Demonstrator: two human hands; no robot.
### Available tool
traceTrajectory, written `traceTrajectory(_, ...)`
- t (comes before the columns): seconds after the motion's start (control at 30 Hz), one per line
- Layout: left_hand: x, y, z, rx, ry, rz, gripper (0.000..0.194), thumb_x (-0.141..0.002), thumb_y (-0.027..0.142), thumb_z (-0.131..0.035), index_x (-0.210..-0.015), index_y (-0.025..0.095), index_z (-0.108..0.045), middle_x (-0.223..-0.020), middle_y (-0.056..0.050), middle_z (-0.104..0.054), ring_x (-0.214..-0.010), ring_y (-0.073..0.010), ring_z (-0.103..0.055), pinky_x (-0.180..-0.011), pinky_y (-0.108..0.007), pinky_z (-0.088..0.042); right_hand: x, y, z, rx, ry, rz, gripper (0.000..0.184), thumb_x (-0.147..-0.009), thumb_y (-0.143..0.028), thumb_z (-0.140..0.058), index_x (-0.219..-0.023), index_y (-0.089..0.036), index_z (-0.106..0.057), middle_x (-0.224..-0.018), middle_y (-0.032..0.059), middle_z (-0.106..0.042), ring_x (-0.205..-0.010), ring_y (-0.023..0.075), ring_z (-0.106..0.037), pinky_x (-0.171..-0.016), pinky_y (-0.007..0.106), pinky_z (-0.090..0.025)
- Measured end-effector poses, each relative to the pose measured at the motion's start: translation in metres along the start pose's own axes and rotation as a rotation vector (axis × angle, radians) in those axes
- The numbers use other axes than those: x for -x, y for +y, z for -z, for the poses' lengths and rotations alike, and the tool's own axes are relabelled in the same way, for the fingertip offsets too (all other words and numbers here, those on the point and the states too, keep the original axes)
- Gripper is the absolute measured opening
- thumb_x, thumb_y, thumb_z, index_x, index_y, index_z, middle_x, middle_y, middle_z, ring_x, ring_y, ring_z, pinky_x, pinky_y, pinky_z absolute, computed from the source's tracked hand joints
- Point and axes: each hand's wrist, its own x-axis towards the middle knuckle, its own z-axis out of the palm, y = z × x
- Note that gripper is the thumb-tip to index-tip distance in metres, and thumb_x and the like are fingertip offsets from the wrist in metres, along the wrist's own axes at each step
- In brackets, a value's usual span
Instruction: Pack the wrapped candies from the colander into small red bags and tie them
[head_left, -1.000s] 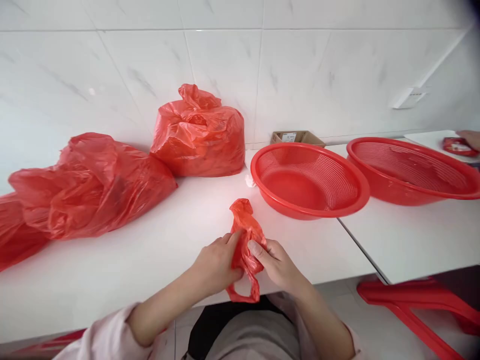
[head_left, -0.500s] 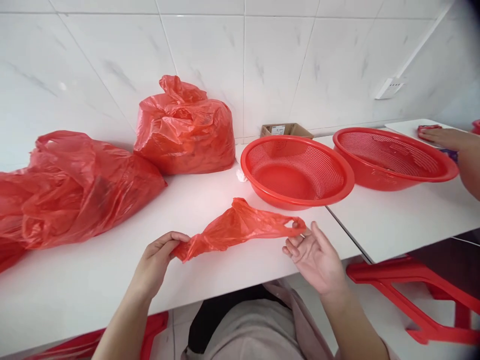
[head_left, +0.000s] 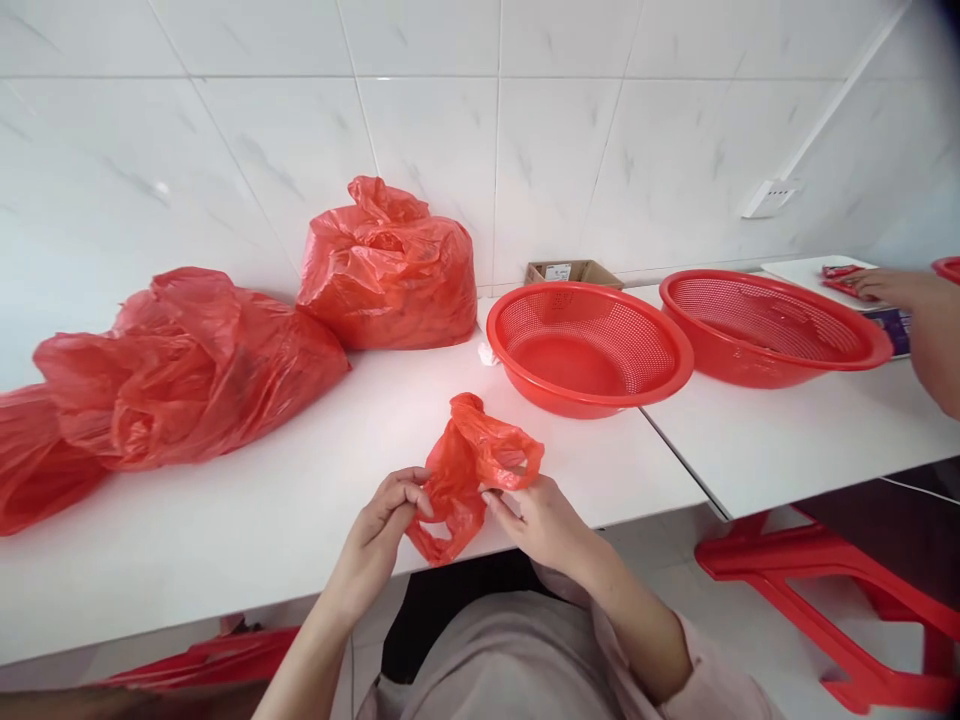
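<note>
A crumpled red plastic bag [head_left: 459,470] is bunched up between my hands, just above the front edge of the white table [head_left: 315,540]. Its two looped handles show, one to the right and one low at the front. My left hand [head_left: 394,515] pinches the bag's left side between thumb and fingers. On the other side my right hand [head_left: 536,515] is closed on the bag below the right loop, with some fingertips hidden behind the plastic. Just beyond the bag sits a red perforated basin [head_left: 585,365] with nothing visible in it.
Filled red bags [head_left: 394,275] stand against the tiled wall, with more bulging bags [head_left: 202,370] at left. A second red basin [head_left: 772,340] and a small cardboard box [head_left: 574,272] are at the back. Another person's hand [head_left: 900,287] touches a red packet at far right. A red stool [head_left: 825,570] stands below.
The bag was stretched lengthwise between my hands and is now gathered up. My hands have come closer together, and my right hand has turned from palm-up to closed on the bag.
</note>
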Motion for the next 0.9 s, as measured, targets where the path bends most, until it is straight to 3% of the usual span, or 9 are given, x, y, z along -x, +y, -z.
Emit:
traceTrajectory(0.17, -0.005, 0.002, 0.001, 0.098, -0.061, 0.034, 0.025, -0.091, 0.028, -0.044, -0.073, 0.021, -0.060, -0.126, -0.006, -0.058, -0.125, -0.0236, -0.048, -0.101, -0.031, -0.037, -0.004, -0.009, -0.008, 0.054, -0.033, 0.064, 0.016, -0.091, -0.015, -0.050, -0.092, -0.020, -0.065, -0.080, 0.0026, -0.070, -0.070, 0.0156, -0.062, -0.067, 0.027, -0.047)
traceTrajectory(0.3, -0.014, 0.007, -0.001, 0.294, -0.088, 0.061, 0.022, -0.087, 0.024, -0.048, -0.068, 0.020, -0.057, -0.111, -0.005, -0.063, -0.106, -0.0209, -0.054, -0.086, -0.027, -0.042, -0.018, -0.013, -0.015, 0.106, -0.016, 0.184, 0.018, -0.090, -0.010, -0.049, -0.091, -0.019, -0.064, -0.090, 0.0057, -0.069, -0.085, 0.0174, -0.062, -0.077, 0.028, -0.048)
traceTrajectory(0.43, -0.026, 0.011, 0.002, 0.466, -0.040, 0.101, 0.020, -0.085, 0.022, -0.051, -0.066, 0.019, -0.055, -0.088, -0.003, -0.060, -0.089, -0.0166, -0.052, -0.079, -0.024, -0.041, -0.038, -0.010, -0.017, 0.177, -0.044, 0.216, 0.015, -0.086, -0.008, -0.053, -0.078, -0.018, -0.061, -0.074, 0.0031, -0.065, -0.069, 0.0163, -0.058, -0.068, 0.028, -0.045)
traceTrajectory(0.53, -0.035, 0.008, 0.009, 0.536, 0.037, 0.156, 0.018, -0.085, 0.024, -0.051, -0.068, 0.019, -0.053, -0.081, -0.001, -0.055, -0.078, -0.0141, -0.049, -0.070, -0.022, -0.041, -0.046, -0.009, -0.017, 0.166, -0.058, 0.216, 0.014, -0.087, -0.011, -0.053, -0.080, -0.018, -0.062, -0.070, 0.0011, -0.063, -0.065, 0.0149, -0.055, -0.066, 0.027, -0.044)
traceTrajectory(0.63, -0.042, 0.002, 0.017, 0.538, 0.059, 0.198, 0.015, -0.082, 0.024, -0.052, -0.068, 0.018, -0.052, -0.073, 0.001, -0.049, -0.066, -0.0118, -0.044, -0.060, -0.021, -0.039, -0.051, -0.009, -0.016, 0.176, 0.072, 0.216, 0.019, -0.091, -0.013, -0.050, -0.097, -0.019, -0.067, -0.086, 0.0052, -0.066, -0.077, 0.0165, -0.058, -0.072, 0.029, -0.047)
traceTrajectory(0.7, -0.046, 0.000, 0.022, 0.528, 0.043, 0.223, 0.015, -0.080, 0.025, -0.052, -0.067, 0.018, -0.051, -0.070, 0.001, -0.047, -0.060, -0.0106, -0.041, -0.056, -0.021, -0.037, -0.057, -0.007, -0.015, 0.246, 0.180, 0.236, 0.024, -0.090, -0.012, -0.053, -0.105, -0.022, -0.068, -0.111, 0.0098, -0.064, -0.099, 0.0216, -0.058, -0.085, 0.036, -0.047)
traceTrajectory(0.77, -0.048, 0.000, 0.027, 0.506, 0.006, 0.243, 0.016, -0.079, 0.026, -0.051, -0.066, 0.018, -0.049, -0.066, 0.002, -0.045, -0.056, -0.0101, -0.039, -0.053, -0.021, -0.035, -0.065, -0.001, -0.013, 0.331, 0.192, 0.270, 0.030, -0.086, -0.012, -0.058, -0.110, -0.025, -0.069, -0.132, 0.0108, -0.055, -0.118, 0.0280, -0.051, -0.098, 0.045, -0.041)
traceTrajectory(0.8, -0.049, 0.001, 0.030, 0.489, -0.018, 0.249, 0.016, -0.079, 0.027, -0.051, -0.066, 0.018, -0.049, -0.063, 0.002, -0.044, -0.054, -0.0099, -0.038, -0.051, -0.022, -0.034, -0.070, 0.003, -0.011, 0.358, 0.161, 0.278, 0.033, -0.084, -0.011, -0.059, -0.113, -0.025, -0.068, -0.133, 0.0109, -0.055, -0.120, 0.0291, -0.049, -0.100, 0.048, -0.039)
traceTrajectory(0.9, -0.050, 0.004, 0.037, 0.414, -0.072, 0.239, 0.017, -0.079, 0.029, -0.048, -0.067, 0.019, -0.049, -0.059, 0.003, -0.042, -0.050, -0.0104, -0.037, -0.048, -0.022, -0.033, -0.085, 0.011, -0.007, 0.373, 0.051, 0.249, 0.031, -0.085, -0.008, -0.054, -0.111, -0.020, -0.065, -0.097, 0.0084, -0.068, -0.093, 0.0241, -0.058, -0.094, 0.047, -0.041)
